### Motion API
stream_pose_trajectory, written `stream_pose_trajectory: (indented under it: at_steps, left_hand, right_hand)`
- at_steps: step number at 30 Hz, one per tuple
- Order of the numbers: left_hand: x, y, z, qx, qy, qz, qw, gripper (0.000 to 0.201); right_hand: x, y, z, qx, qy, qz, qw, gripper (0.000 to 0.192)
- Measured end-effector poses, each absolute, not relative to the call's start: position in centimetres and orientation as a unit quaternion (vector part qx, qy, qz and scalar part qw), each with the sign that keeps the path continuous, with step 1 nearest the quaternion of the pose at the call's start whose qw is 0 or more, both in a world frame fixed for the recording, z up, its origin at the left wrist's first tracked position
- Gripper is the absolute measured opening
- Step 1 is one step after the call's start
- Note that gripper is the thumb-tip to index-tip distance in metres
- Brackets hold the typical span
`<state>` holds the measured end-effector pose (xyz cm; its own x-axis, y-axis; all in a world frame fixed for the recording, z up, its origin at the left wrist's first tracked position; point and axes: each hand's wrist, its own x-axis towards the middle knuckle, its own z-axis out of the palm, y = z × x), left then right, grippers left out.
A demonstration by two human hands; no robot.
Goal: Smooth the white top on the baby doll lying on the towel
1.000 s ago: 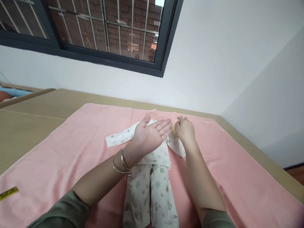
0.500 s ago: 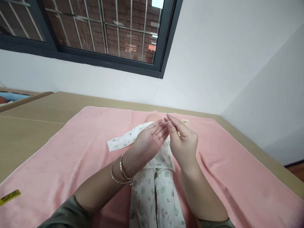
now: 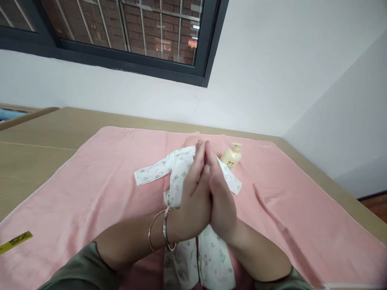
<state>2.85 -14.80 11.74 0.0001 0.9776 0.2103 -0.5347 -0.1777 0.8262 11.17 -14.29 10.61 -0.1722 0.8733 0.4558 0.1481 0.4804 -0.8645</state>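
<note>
The left hand [image 3: 193, 197] and right hand [image 3: 220, 197] are pressed flat together, palm to palm, above the dressed doll [image 3: 181, 169], with the lotion bottle [image 3: 231, 156] near the pink towel's [image 3: 90, 181] far edge.

A dark-framed window [image 3: 127, 36] with metal bars looks out on a red brick wall [image 3: 145, 24]. White walls [image 3: 272, 72] meet in a corner at right. A tan counter [image 3: 45, 137] runs beneath them, and a strip of wooden floor [image 3: 375, 203] shows at far right.

Olive-green short sleeves [image 3: 81, 270], two thin silver bangles [image 3: 165, 230] on left wrist, bare hands [image 3: 208, 193]
</note>
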Motion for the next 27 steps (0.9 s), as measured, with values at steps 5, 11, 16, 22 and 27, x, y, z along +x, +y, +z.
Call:
stream_pose_trajectory:
  at_steps: [5, 11, 16, 22, 27]
  left_hand:
    - [3.7, -17.1, 10.2, 0.522, 0.249, 0.586, 0.568, 0.05]
    - [1.4, -17.0, 12.7, 0.555, 0.176, 0.55, 0.599, 0.053]
    - [-0.6, -16.7, 15.1, 0.5, 0.123, 0.508, 0.69, 0.05]
    - [-1.6, -16.2, 14.5, 0.512, 0.139, 0.498, 0.686, 0.05]
    - [-1.3, -15.2, 13.1, 0.335, 0.184, 0.614, 0.69, 0.05]
  right_hand:
    - [12.6, -12.6, 11.2, -0.418, -0.686, 0.258, 0.536, 0.059]
    - [12.3, -14.6, 11.1, -0.366, -0.721, 0.222, 0.545, 0.062]
    - [12.4, -16.2, 11.4, -0.377, -0.725, 0.215, 0.535, 0.078]
    - [12.6, -15.9, 10.8, -0.315, -0.785, 0.193, 0.497, 0.1]
    - [11.0, -16.5, 10.0, -0.212, -0.842, 0.211, 0.45, 0.105]
